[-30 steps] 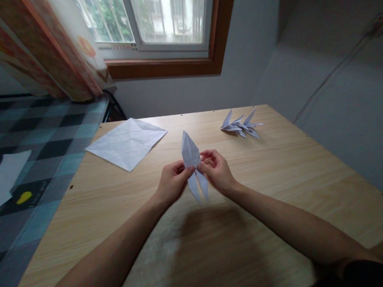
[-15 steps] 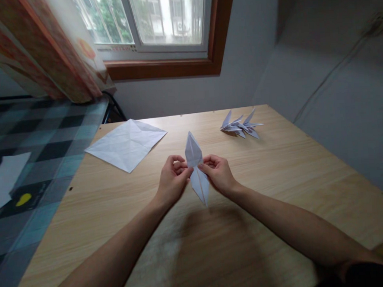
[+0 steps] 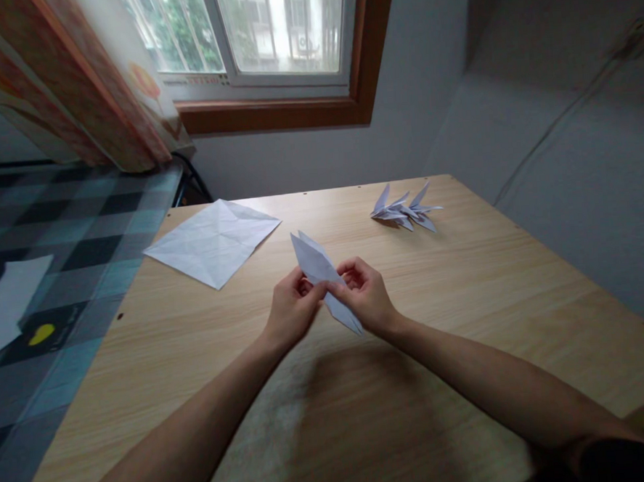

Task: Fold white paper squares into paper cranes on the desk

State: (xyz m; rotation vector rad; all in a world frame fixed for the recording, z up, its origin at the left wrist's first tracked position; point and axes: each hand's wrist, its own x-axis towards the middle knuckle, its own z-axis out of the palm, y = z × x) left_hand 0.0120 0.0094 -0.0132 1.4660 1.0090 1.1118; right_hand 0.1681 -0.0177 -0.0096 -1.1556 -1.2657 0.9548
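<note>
Over the middle of the table, holding the folded paper by its narrow waist, pinched between both hands. With the left hand, gripping its left side with the thumb on the near face. With the right hand, gripping its right side in the same way, both thumbs close together. Unable to see the fingertips behind it. Holding it aslant, with the upper end leaning left and split into two points, and the lower end running down beside the right hand. Beyond the left hand, seeing a creased sheet flat on the table. Near the far right corner, seeing a cluster of pointed paper pieces. Past the left edge, seeing a checked cloth.
</note>
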